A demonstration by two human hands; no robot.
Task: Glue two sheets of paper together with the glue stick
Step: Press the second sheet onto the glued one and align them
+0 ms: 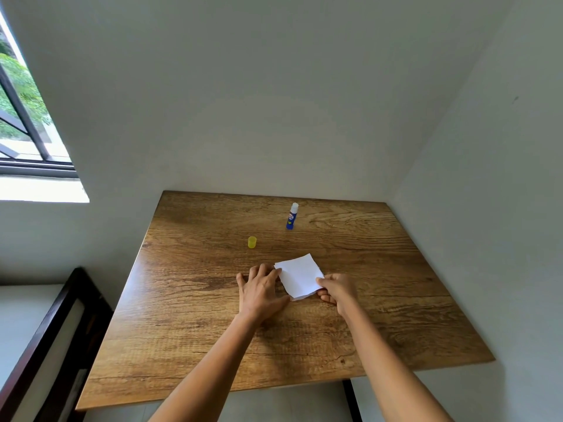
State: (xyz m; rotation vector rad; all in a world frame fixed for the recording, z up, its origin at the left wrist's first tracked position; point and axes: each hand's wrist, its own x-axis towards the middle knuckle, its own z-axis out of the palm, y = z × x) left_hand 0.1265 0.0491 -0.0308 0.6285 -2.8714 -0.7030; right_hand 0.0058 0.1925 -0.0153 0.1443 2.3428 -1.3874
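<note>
My left hand (260, 289) lies flat on the counter (213, 330), fingers spread, grasping nothing; the fingertips just touch the left edge of the top sheet (298, 277) and pin it. My right hand (336, 289) pinches the near right corner of the paper, thumb on top, fingers curled under.

Under that corner, just below my right thumb, a thin white edge of a second sheet (300, 297) peeks out. So the two pieces are stacked, nearly squared up, between my two hands.

Beyond my fingers, well apart from the paper, the glue stick (292, 216) stands upright and uncapped, white tip showing. Its yellow cap (252, 242) sits alone, nearer, up and left of my left fingertips.

Judgement: glue seems already applied, since the stick is open and set aside and the sheets lie one on the other. I cannot see any glue itself. This looks like the aligning and pressing stage.

Left to do, I think: smooth the top sheet down so it bonds across, check the edges hold, then cap the stick.
</note>
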